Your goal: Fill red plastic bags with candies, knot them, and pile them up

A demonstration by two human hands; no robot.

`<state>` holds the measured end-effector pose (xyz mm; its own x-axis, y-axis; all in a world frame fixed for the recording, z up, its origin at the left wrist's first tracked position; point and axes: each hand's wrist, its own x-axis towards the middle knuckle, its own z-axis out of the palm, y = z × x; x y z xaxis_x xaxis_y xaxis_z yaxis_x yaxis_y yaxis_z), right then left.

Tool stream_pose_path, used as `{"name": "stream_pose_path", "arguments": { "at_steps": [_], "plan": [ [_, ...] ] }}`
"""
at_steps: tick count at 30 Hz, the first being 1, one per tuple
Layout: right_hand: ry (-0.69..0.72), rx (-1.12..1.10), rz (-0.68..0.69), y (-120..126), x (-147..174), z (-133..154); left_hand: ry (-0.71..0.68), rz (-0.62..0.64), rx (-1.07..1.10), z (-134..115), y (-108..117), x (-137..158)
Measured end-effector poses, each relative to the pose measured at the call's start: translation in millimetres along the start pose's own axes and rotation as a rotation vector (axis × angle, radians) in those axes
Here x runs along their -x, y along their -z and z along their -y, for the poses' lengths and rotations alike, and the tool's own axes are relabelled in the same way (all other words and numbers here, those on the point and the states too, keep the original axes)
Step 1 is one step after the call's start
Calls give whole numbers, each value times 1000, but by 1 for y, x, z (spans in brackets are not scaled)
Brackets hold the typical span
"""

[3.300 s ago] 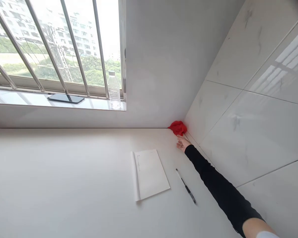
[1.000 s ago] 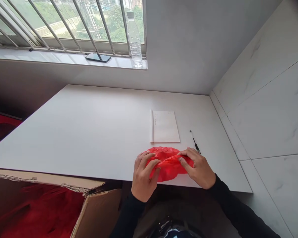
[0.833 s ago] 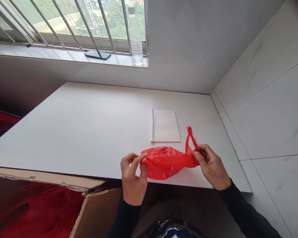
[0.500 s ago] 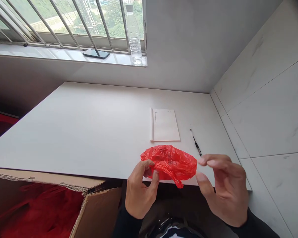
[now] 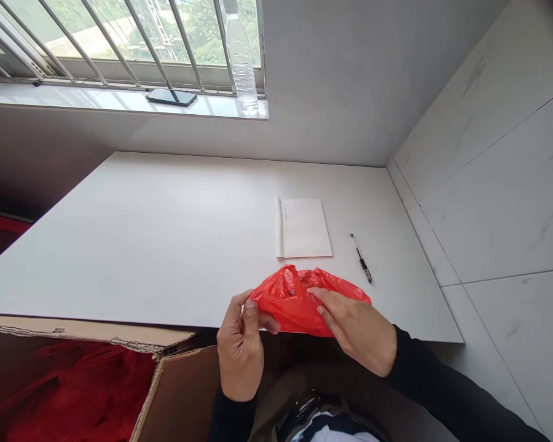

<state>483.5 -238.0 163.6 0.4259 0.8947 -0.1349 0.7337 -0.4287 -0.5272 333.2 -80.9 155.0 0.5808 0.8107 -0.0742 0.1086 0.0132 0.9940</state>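
Observation:
A crumpled red plastic bag [image 5: 299, 310] is held at the front edge of the white table. My left hand [image 5: 242, 350] pinches its left end between thumb and fingers. Over the right part of the bag lies my right hand [image 5: 357, 328], back up, with its fingers stretched out and their tips on the plastic. Its thumb is hidden. Just beyond the bag is a notepad [image 5: 306, 227] with small print on the cover. A black and clear pen [image 5: 360, 258] rests to the right of the notepad.
An open cardboard box [image 5: 179, 393] at lower left contains red material [image 5: 83, 399]. The white table [image 5: 166, 233] meets a tiled wall [image 5: 511, 209] on the right. A phone [image 5: 171, 97] and a plastic bottle [image 5: 242, 64] are on the windowsill beside the window bars.
My right hand has moved left from beside the bag onto it. My left hand has shifted left to the bag's left end. The bag now looks more stretched out and its loop is turned upward.

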Motion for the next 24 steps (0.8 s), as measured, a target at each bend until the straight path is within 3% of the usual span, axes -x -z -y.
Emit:
{"name": "stream_pose_path", "arguments": {
  "at_steps": [4, 7, 10, 14, 18, 21, 24],
  "plan": [
    [64, 17, 1, 5, -2, 9, 54, 124, 19, -10, -1, 3],
    [244, 0, 63, 8, -2, 17, 39, 239, -115, -20, -7, 7],
    [390, -74, 79, 8, -1, 22, 58, 210, -168, -22, -13, 10],
    [219, -20, 157, 3, 0, 18, 97, 75, 18, -18, -11, 8],
    [93, 287, 262, -2, -2, 7, 234, 124, 253, -17, -5, 5],
    [3, 349, 216, 0, -8, 3, 349, 163, 343, -18, -5, 5],
    [-59, 297, 125, 5, -20, 3, 362, 183, 360, -23, -8, 7]
  ]
}}
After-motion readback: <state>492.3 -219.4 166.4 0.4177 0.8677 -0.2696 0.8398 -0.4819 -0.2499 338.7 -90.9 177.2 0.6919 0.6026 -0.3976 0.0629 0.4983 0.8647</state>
